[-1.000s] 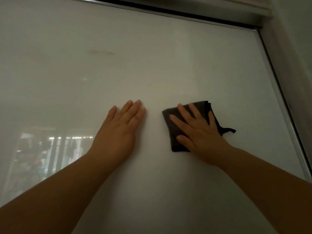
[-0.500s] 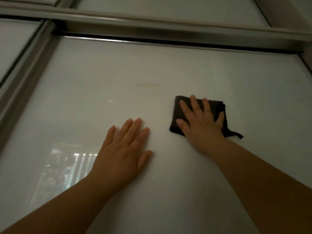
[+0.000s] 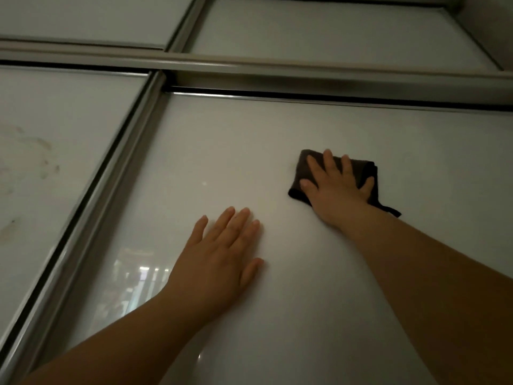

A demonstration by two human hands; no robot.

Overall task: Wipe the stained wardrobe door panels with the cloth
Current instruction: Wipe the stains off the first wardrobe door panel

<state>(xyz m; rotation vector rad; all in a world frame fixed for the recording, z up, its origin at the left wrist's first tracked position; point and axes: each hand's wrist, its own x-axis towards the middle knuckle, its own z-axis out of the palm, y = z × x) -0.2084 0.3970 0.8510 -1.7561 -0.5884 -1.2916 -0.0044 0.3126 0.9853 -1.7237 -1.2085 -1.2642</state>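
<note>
A glossy white wardrobe door panel (image 3: 277, 140) fills the middle of the head view. My right hand (image 3: 337, 190) presses a folded dark cloth (image 3: 302, 168) flat against it, fingers spread over the cloth, with a thin loop (image 3: 391, 211) hanging off its lower right corner. Lower and to the left, my left hand (image 3: 222, 257) lies flat on the same panel with fingers apart and nothing in it. A neighbouring panel (image 3: 41, 162) on the left carries brownish smudges (image 3: 45, 157).
A metal frame rail (image 3: 111, 176) runs diagonally between the two panels. A horizontal top track (image 3: 277, 76) crosses above them, with upper panels (image 3: 319, 31) beyond. A wall edge (image 3: 488, 23) closes the top right corner. A window reflection (image 3: 138, 279) shines near my left wrist.
My right hand has slid the cloth upward on the panel, over where a faint brown streak showed. The view has tilted up and left, bringing the frame rail and the stained left panel into sight.
</note>
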